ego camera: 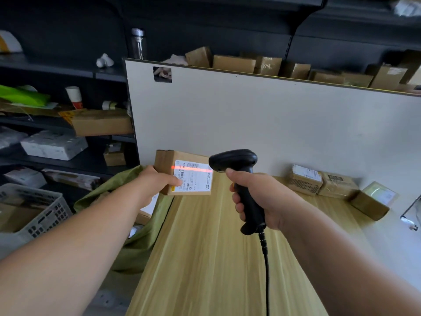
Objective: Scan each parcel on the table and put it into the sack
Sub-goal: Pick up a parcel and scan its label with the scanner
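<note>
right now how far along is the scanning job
Done: the sack already shows at least one parcel inside. In hand: the left hand holds a box while the right hand aims the scanner, its red line across the label. Left: sacking that box, then three more boxes on the table.

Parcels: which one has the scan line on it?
The cardboard parcel gripped by the left hand; a red line crosses its label. The other three parcels lie unlit on the table.
</note>
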